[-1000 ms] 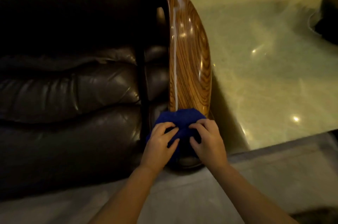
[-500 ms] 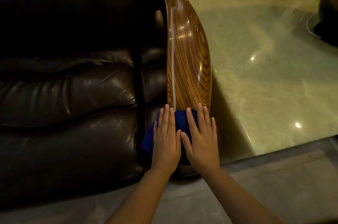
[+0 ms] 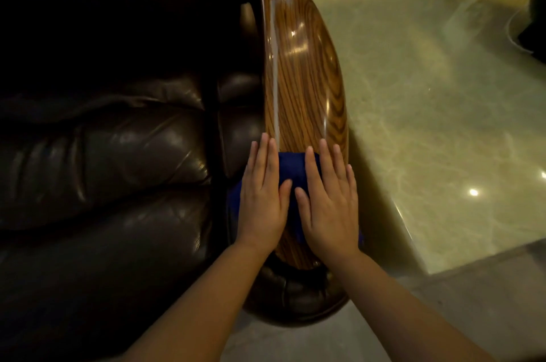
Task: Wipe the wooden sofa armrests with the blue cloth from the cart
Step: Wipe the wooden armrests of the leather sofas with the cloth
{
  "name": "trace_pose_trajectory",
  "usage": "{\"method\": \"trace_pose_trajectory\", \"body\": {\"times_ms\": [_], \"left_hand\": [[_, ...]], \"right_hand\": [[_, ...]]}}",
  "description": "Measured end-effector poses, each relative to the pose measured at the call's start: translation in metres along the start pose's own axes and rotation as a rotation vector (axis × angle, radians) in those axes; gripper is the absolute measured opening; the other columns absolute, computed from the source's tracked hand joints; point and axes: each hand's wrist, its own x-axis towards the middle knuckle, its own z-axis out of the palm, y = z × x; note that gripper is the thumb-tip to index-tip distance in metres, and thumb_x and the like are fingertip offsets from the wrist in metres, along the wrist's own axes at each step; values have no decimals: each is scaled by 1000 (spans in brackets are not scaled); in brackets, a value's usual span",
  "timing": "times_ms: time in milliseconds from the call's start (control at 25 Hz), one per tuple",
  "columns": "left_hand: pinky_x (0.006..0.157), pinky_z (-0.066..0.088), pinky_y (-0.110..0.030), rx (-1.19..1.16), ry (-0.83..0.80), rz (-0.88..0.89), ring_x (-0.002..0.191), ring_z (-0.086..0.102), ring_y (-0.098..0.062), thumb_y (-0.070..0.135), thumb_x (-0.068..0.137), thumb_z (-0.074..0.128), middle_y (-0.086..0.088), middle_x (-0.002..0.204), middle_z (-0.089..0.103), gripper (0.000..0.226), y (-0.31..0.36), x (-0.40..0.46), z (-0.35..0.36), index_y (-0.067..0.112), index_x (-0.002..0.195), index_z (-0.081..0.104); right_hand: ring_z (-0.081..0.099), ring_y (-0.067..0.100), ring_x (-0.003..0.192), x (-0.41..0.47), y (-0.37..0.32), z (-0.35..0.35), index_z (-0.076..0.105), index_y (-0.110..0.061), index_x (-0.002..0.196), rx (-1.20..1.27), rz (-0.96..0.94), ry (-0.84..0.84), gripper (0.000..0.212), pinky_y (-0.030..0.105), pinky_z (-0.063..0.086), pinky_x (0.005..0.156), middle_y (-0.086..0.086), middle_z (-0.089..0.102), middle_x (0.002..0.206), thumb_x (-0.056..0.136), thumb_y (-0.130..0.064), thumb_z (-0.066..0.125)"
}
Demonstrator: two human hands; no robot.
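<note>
Both forearms are bare up to the bottom edge of the view, with no sleeve showing. The left hand (image 3: pixel 261 194) and right hand (image 3: pixel 331 199) wear nothing: bare wrists, bare fingers (image 3: pixel 325 154), nails short and plain.

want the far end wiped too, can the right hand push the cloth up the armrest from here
Probably yes: the right hand lies flat on the blue cloth, and the wooden armrest ahead looks bare.
</note>
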Motion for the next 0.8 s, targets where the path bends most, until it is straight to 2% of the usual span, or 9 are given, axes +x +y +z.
{"method": "trace_pose_trajectory", "body": {"times_ms": [200,400,680,800], "left_hand": [[110,0,-28,-66,10,-11,139,-12,-1,37,87,25,20,148,-16,63,2,42,-9,44,133,-16],[110,1,-27,-19,0,-23,138,-15,1,35,88,26,23,147,-20,65,7,82,-16,46,131,-22],[111,16,-30,85,-36,-46,134,-21,5,34,91,24,33,134,-35,68,18,138,-30,50,121,-35],[112,23,-33,75,-48,-79,134,-19,5,35,92,23,37,129,-39,68,20,157,-31,53,118,-37]], "right_hand": [[4,18,144,45,0,-3,7,-31,144,-37,-1,-3,52,42,13,115,-1,6,154,96,-38,24],[1,15,143,88,2,-3,7,-27,145,-74,27,-2,52,41,13,114,0,8,154,96,-38,22],[5,15,143,143,0,-8,3,-21,145,-96,74,-57,55,39,13,115,3,9,156,95,-37,19],[10,15,143,165,4,-8,9,-20,144,-97,58,-60,53,39,15,113,1,13,154,95,-37,20]]}}
